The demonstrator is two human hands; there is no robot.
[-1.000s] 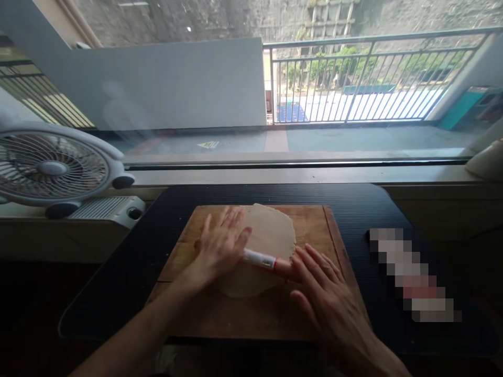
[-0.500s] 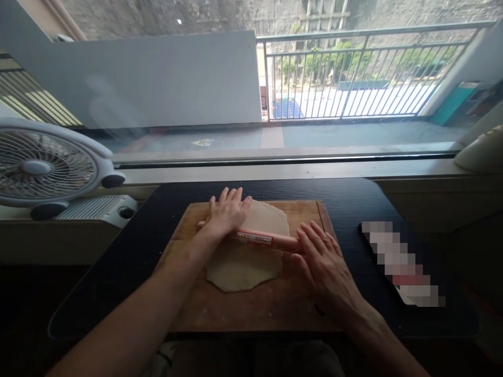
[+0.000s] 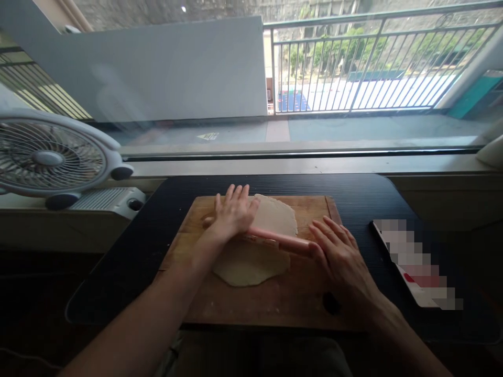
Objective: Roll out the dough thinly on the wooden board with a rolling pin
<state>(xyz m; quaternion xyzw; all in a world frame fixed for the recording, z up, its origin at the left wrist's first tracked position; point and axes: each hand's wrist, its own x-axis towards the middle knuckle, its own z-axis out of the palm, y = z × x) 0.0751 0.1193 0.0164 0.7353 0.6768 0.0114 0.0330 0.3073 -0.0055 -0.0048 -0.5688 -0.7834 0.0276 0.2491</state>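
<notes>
A thin sheet of pale dough [image 3: 251, 266] lies on a wooden cutting board [image 3: 208, 309], its edge uneven. Across its middle rests a pinkish rolling pin [image 3: 293, 241], slightly tilted, with a printed label mostly turned to the near side. My left hand [image 3: 234, 210] lies over the pin's left part, fingers stretched out and spread over the far dough. The pin's left tip shows just past my wrist. On the right end of the pin my right hand [image 3: 338, 246] rests with straight fingers and the thumb side against it; that end is hidden.
The board sits on a black table [image 3: 129, 262]. A phone-like flat object [image 3: 411, 280], partly blurred, lies on its right side. A white fan [image 3: 51, 157] stands at the left by the window sill [image 3: 298, 166]. A dark round spot [image 3: 331, 302] marks the board's near right corner.
The rolling pin has turned a little under my hands, its label rotating down toward me. The whole view has shifted slightly, so things appear farther right.
</notes>
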